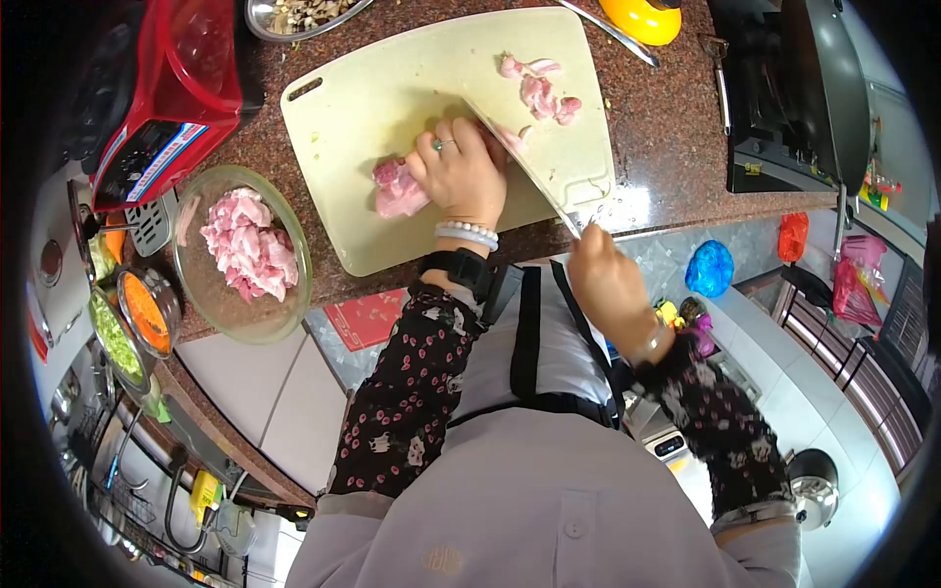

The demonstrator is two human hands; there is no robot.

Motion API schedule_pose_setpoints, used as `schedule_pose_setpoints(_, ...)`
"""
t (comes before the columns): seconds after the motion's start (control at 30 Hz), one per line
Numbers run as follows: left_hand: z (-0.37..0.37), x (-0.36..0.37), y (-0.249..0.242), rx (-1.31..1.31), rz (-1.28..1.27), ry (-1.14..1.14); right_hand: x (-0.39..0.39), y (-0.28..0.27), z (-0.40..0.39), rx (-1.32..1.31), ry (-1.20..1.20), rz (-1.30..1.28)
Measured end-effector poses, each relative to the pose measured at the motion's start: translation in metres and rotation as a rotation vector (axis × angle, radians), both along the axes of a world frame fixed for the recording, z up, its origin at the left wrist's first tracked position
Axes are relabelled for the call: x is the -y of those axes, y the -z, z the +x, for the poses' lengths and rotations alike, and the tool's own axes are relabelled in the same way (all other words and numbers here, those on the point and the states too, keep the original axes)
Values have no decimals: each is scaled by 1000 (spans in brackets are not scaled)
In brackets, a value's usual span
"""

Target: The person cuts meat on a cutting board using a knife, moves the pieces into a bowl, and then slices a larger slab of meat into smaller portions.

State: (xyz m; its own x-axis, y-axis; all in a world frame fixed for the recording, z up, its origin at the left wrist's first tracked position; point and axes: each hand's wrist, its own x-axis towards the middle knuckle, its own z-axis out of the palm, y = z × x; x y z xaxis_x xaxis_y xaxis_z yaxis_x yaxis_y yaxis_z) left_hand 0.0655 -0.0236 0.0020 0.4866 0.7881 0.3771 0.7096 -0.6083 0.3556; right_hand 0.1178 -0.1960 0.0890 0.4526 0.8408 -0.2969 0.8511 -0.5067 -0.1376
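A pale cutting board [372, 113] lies on the speckled counter. My left hand [459, 174], with a ring and a white bead bracelet, presses on a piece of raw meat [400, 190], its fingers bent together. Right beside its fingertips stands the blade of a knife [524, 162], slanting across the board. My right hand [610, 284] is closed around the knife's handle, near the board's front edge. A small piece of meat [514, 140] touches the far side of the blade. More cut pieces [541, 96] lie at the board's upper right.
A glass bowl of cut meat [249, 245] stands left of the board. Bowls of shredded orange [145, 312] and green food [116, 338] are farther left. A red appliance [176, 88] is at upper left, a mushroom bowl [299, 15] at the back, a black pan [828, 88] at right.
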Motion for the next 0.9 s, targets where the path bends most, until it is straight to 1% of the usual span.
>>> schedule_pose_setpoints(0.07,-1,-1,5,-6,18,-4,-49,10,4,104,-69,130)
schedule_pose_setpoints(0.13,-4,-2,12,-19,55,-2,-105,11,11,133,-115,189)
schedule_pose_setpoints(0.17,-6,-2,11,-15,36,-7,-121,10,10,166,-94,140)
schedule_pose_setpoints(0.23,-3,-3,5,17,-8,-15,-112,10,13,10,-39,204)
schedule_pose_setpoints(0.27,-2,-3,1,43,-16,-13,-102,9,18,-24,16,191)
schedule_pose_setpoints(0.33,-8,-9,-1,204,-172,62,-72,4,30,-99,121,163)
schedule_pose_setpoints(0.37,-12,-12,1,297,-271,103,-62,0,34,-76,149,167)
schedule_pose_setpoints(0.43,-17,-12,-12,378,-274,101,-52,-13,37,-120,228,208)
schedule_pose_setpoints(0.47,-19,-12,-16,414,-275,99,-51,-21,32,-156,226,209)
schedule_pose_setpoints(0.53,-16,-9,-18,279,-148,60,-54,-36,16,-229,231,208)
schedule_pose_setpoints(0.57,-13,-6,-17,211,-86,42,-57,-36,8,-208,197,184)
schedule_pose_setpoints(0.63,-7,-5,-11,110,-43,43,-63,-19,-4,-167,172,120)
schedule_pose_setpoints(0.7,-7,-3,-6,19,-21,35,-54,-19,-11,-137,187,112)
schedule_pose_setpoints(0.73,-6,-2,-6,13,-18,2,-50,-21,-16,-122,184,109)
schedule_pose_setpoints(0.83,-4,-2,-5,32,-2,-18,-7,-34,-22,-115,150,-8)
schedule_pose_setpoints(0.9,-3,-3,-2,31,-16,-18,-19,-29,-17,-106,92,8)
